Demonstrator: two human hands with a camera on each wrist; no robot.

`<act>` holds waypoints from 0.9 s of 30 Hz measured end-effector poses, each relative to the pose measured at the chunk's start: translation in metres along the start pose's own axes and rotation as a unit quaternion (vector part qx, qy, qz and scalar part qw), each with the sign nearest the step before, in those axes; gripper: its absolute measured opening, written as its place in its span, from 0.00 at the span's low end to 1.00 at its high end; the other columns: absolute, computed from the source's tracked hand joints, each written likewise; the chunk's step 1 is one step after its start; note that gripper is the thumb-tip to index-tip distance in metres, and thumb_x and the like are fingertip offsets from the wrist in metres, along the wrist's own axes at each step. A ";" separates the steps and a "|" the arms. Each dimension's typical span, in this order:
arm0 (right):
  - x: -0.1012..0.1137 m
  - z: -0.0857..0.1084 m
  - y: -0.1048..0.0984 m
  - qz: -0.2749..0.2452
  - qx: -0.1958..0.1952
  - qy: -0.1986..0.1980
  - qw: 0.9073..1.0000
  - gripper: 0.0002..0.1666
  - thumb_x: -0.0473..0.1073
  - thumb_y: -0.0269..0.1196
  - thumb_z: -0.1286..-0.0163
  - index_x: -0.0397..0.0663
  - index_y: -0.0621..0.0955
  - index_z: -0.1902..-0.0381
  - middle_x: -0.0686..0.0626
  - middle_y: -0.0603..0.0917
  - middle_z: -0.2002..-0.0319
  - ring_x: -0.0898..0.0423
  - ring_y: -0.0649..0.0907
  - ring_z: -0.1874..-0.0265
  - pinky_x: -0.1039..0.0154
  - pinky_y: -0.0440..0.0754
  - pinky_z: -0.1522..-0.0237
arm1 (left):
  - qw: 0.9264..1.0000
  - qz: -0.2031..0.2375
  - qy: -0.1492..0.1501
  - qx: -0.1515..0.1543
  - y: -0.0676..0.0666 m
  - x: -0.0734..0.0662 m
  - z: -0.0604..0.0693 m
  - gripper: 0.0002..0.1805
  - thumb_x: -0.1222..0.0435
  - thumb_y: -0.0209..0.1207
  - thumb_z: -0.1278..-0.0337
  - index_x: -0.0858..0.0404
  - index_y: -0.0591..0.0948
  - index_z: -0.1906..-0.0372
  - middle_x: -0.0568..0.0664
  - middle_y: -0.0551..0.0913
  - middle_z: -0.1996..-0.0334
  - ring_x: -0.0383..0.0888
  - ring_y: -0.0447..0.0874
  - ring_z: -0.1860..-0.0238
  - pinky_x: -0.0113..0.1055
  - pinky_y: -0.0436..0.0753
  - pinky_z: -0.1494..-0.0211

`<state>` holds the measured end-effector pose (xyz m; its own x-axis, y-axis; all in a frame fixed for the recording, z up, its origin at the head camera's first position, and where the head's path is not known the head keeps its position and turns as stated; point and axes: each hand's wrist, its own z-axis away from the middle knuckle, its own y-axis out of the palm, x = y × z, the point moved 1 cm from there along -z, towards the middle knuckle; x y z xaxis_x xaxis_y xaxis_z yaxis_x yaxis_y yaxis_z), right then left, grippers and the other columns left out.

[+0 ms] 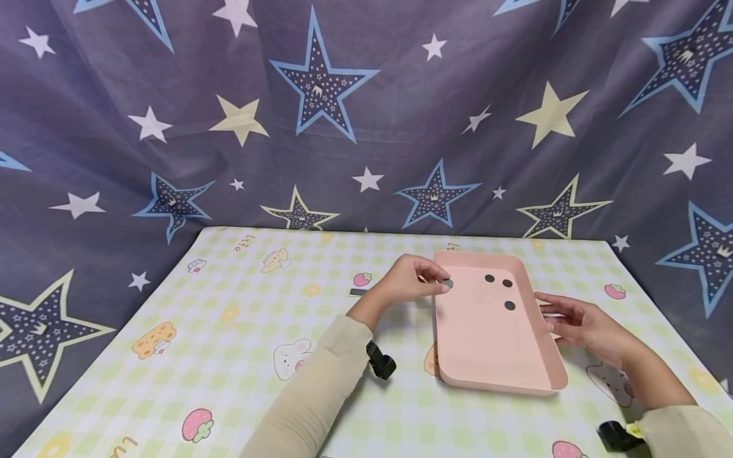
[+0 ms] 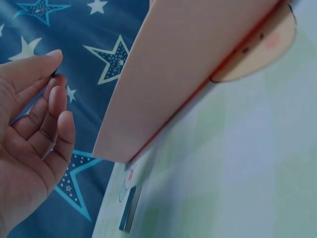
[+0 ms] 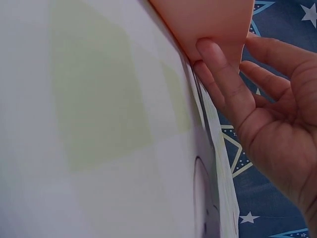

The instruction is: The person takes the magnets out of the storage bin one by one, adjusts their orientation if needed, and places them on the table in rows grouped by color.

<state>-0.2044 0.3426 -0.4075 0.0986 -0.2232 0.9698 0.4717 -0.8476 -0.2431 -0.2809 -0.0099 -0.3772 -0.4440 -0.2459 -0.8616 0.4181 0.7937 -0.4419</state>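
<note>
A pink rectangular tray point(image 1: 492, 346) lies on the table, with several dark round discs, one of them a disc point(image 1: 509, 306), flat on its floor. My left hand point(image 1: 409, 280) is over the tray's left rim and pinches another dark disc point(image 1: 448, 284) between thumb and forefinger. In the left wrist view only a dark sliver of that disc shows at the fingertips, beside the tray's outer wall point(image 2: 163, 74). On the other side, my right hand point(image 1: 590, 331) touches the tray's right wall with extended fingers. The right wrist view shows these fingers point(image 3: 230, 89) against the wall's outside.
A short dark bar point(image 1: 357, 292) lies on the table left of the tray, partly behind my left wrist. A green-and-white checked cloth with cartoon prints point(image 1: 246, 356) covers the table. Behind its far edge hangs a dark curtain point(image 1: 395, 127) with stars.
</note>
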 end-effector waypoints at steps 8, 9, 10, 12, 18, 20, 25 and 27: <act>0.000 -0.001 0.001 0.005 -0.003 0.004 1.000 0.34 0.34 0.55 0.26 0.33 0.56 0.26 0.59 0.79 0.45 0.62 0.82 0.49 0.55 0.85 0.56 | 1.000 0.003 -0.008 -0.002 -0.010 0.005 0.014 0.09 0.69 0.70 0.49 0.66 0.88 0.60 0.48 0.87 0.70 0.38 0.80 0.69 0.31 0.82 0.61; 0.000 -0.001 0.001 0.005 -0.002 0.004 1.000 0.34 0.34 0.55 0.25 0.33 0.56 0.26 0.58 0.79 0.45 0.62 0.82 0.49 0.55 0.85 0.56 | 1.000 0.002 -0.011 -0.002 -0.011 0.006 0.015 0.09 0.69 0.70 0.49 0.65 0.88 0.60 0.47 0.87 0.69 0.38 0.80 0.69 0.31 0.82 0.60; 0.000 -0.001 0.001 0.004 -0.002 0.004 1.000 0.34 0.34 0.55 0.25 0.33 0.56 0.26 0.58 0.79 0.45 0.61 0.82 0.49 0.55 0.85 0.56 | 1.000 0.003 -0.012 -0.001 -0.012 0.006 0.016 0.09 0.69 0.70 0.48 0.65 0.88 0.60 0.47 0.87 0.69 0.38 0.80 0.69 0.31 0.82 0.60; 0.000 -0.001 0.001 0.004 -0.002 0.005 1.000 0.34 0.34 0.55 0.25 0.34 0.56 0.26 0.58 0.78 0.45 0.61 0.81 0.50 0.55 0.85 0.56 | 1.000 0.003 -0.015 0.000 -0.014 0.008 0.019 0.09 0.69 0.70 0.48 0.65 0.88 0.60 0.47 0.87 0.69 0.38 0.80 0.69 0.32 0.83 0.59; 0.000 -0.001 0.001 0.005 -0.002 0.010 1.000 0.34 0.35 0.55 0.25 0.35 0.57 0.26 0.58 0.79 0.45 0.61 0.82 0.50 0.54 0.85 0.57 | 1.000 0.012 -0.012 0.003 -0.019 0.010 0.027 0.09 0.69 0.70 0.48 0.66 0.88 0.60 0.48 0.87 0.68 0.37 0.80 0.68 0.35 0.83 0.59; 0.000 -0.001 0.001 0.007 -0.002 0.011 1.000 0.34 0.35 0.55 0.25 0.35 0.57 0.26 0.59 0.79 0.45 0.61 0.82 0.50 0.54 0.85 0.57 | 1.000 0.012 -0.011 0.004 -0.021 0.012 0.029 0.10 0.69 0.70 0.48 0.67 0.88 0.60 0.48 0.87 0.69 0.37 0.80 0.68 0.34 0.83 0.59; 0.000 -0.001 0.001 0.005 -0.001 0.011 1.000 0.35 0.35 0.55 0.25 0.34 0.56 0.26 0.59 0.79 0.45 0.62 0.82 0.49 0.54 0.85 0.56 | 1.000 0.010 -0.010 0.004 -0.025 0.014 0.036 0.09 0.69 0.70 0.48 0.67 0.88 0.60 0.48 0.87 0.69 0.36 0.80 0.69 0.33 0.83 0.59; 0.001 -0.001 0.001 0.003 -0.002 0.012 1.000 0.35 0.35 0.55 0.25 0.35 0.57 0.26 0.60 0.79 0.45 0.62 0.82 0.49 0.55 0.84 0.56 | 1.000 0.009 -0.015 0.001 -0.028 0.014 0.039 0.09 0.69 0.70 0.49 0.66 0.88 0.61 0.47 0.87 0.70 0.36 0.80 0.69 0.33 0.83 0.59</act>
<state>-0.2045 0.3409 -0.4071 0.0801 -0.2408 0.9673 0.4668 -0.8483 -0.2498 -0.2681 -0.0571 -0.3867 -0.4133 -0.2480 -0.8762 0.4267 0.7973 -0.4269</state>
